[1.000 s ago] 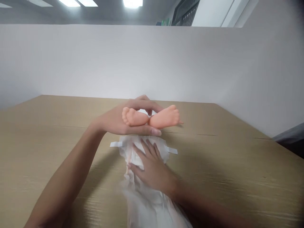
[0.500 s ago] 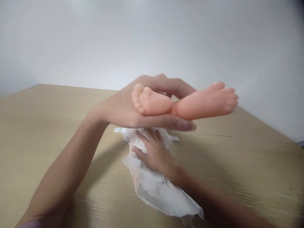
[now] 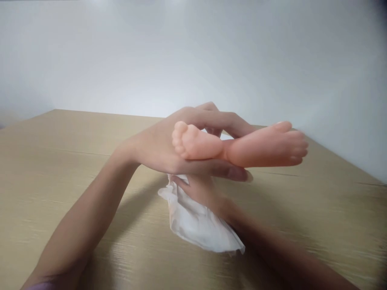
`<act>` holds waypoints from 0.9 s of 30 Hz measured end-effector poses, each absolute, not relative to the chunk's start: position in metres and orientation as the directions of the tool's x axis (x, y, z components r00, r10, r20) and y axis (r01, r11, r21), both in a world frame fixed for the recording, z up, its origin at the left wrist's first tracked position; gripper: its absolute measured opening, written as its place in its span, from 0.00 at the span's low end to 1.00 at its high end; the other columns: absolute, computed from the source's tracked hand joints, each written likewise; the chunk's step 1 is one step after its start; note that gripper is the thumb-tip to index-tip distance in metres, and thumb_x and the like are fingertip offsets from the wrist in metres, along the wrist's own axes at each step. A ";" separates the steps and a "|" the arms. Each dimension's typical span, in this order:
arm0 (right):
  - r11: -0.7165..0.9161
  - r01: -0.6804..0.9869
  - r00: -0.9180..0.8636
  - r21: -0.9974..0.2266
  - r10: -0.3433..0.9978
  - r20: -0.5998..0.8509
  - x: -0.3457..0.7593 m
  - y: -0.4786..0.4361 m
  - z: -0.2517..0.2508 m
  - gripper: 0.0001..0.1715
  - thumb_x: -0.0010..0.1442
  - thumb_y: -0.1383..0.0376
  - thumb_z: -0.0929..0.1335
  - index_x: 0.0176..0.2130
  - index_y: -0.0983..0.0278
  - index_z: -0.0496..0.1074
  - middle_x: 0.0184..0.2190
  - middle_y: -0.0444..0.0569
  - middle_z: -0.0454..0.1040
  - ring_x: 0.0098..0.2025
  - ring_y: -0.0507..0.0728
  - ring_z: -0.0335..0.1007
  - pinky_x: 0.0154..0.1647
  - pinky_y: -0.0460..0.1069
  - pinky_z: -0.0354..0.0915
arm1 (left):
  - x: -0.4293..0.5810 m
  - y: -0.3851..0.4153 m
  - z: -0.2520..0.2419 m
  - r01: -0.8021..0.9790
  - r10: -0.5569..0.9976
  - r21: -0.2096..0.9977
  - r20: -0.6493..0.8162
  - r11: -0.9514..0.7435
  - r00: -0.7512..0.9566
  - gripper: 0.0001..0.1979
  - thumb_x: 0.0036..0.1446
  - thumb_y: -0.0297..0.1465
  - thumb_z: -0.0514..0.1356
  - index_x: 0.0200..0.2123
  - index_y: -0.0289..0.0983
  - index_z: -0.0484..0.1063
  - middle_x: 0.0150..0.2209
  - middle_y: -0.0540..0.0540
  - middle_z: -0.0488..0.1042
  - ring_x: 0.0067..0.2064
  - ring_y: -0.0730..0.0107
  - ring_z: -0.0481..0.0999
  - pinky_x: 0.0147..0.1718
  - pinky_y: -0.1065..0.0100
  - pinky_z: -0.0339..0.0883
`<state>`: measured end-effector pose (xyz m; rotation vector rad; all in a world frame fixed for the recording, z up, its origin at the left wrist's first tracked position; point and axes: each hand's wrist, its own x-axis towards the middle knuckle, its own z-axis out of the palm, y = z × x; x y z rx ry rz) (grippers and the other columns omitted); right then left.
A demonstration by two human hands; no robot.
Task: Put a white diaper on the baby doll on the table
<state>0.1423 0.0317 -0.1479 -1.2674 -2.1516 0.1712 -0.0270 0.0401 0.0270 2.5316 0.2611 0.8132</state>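
My left hand [image 3: 157, 147] is closed around the ankles of a doll, holding its legs [image 3: 232, 148] up off the table. One foot shows its sole on the left; the other points right, toes outward. The rest of the doll is hidden. Below lies a thin white diaper [image 3: 199, 225], creased and spread on the table, its far part out of sight behind my left hand. My right hand [image 3: 202, 191] reaches in beneath the left one and touches the diaper. Its thumb is stretched out to the left; the other fingers are covered by my left hand.
The pale wooden table [image 3: 60, 177] reaches back to a plain whitish wall [image 3: 193, 52]. A thin seam runs across the tabletop.
The doll's feet and my left hand are slightly lower. My right hand and the diaper have shifted away from me, so the diaper's far tabs and my right fingers are now hidden.
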 end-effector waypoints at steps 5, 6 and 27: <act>0.562 0.717 -0.411 -0.413 0.819 0.401 0.146 -0.010 -0.140 0.22 0.74 0.56 0.69 0.63 0.60 0.74 0.61 0.58 0.79 0.66 0.72 0.72 0.70 0.68 0.67 | -0.026 0.040 0.027 -0.006 0.258 0.477 0.487 -0.879 0.834 0.21 0.67 0.33 0.71 0.62 0.48 0.79 0.51 0.56 0.84 0.53 0.64 0.81 0.55 0.64 0.78; 0.564 0.722 -0.426 -0.402 0.819 0.384 0.148 -0.020 -0.141 0.28 0.73 0.56 0.70 0.68 0.60 0.71 0.66 0.59 0.75 0.69 0.73 0.69 0.72 0.70 0.65 | -0.025 0.040 0.027 -0.009 0.251 0.474 0.481 -0.880 0.840 0.20 0.68 0.33 0.70 0.62 0.48 0.79 0.52 0.56 0.84 0.53 0.64 0.81 0.55 0.63 0.78; 0.807 0.486 -0.330 -0.334 0.524 0.786 0.235 -0.064 -0.159 0.25 0.80 0.50 0.62 0.68 0.59 0.67 0.58 0.56 0.80 0.63 0.64 0.76 0.72 0.63 0.68 | -0.015 -0.017 -0.048 -0.010 0.141 0.383 0.364 -0.924 0.921 0.15 0.72 0.34 0.66 0.59 0.41 0.78 0.58 0.45 0.84 0.56 0.57 0.80 0.59 0.56 0.73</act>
